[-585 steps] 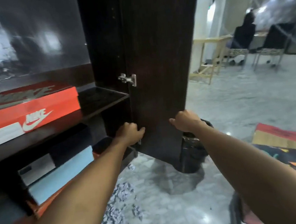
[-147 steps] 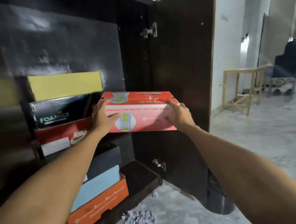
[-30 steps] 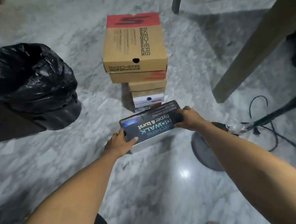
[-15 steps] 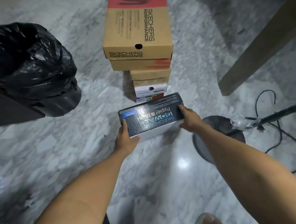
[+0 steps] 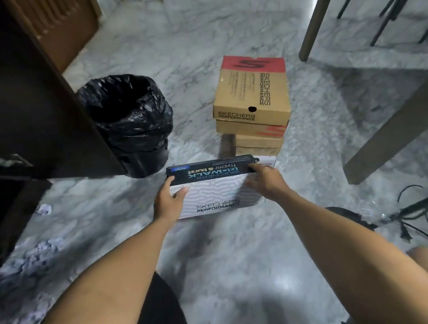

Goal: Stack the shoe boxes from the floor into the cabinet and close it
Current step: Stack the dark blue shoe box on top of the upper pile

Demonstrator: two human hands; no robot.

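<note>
Two hands hold one shoe box (image 5: 214, 188) between them, out in front of the person and above the marble floor (image 5: 230, 252). The left hand (image 5: 169, 200) grips the box's left end, fingers over the dark lid edge and thumb curled onto the white patterned side. The right hand (image 5: 265, 180) clasps the right end the same way, fingers curled over the lid corner. The box is tilted so that its white side, printed SKECHERS PERFORMANCE, faces the camera, while the dark lid with blue GOWALK lettering faces away and up.

Just beyond the held box stands a stack of shoe boxes (image 5: 251, 105) on the floor: a large brown Skechers box with a red end on top, and smaller brown ones under it. How many lie in that stack is hard to tell, since the held box hides its base; perhaps four.

To the left of the stack sits a bin lined with a black bag (image 5: 129, 123), close against the dark cabinet door (image 5: 29, 102), which stands open. Shredded paper scraps (image 5: 32, 254) litter the floor near the cabinet. At right, wooden desk legs (image 5: 398, 121) slant across the view, and black cables (image 5: 419, 219) trail over the floor beside a dark round base.
</note>
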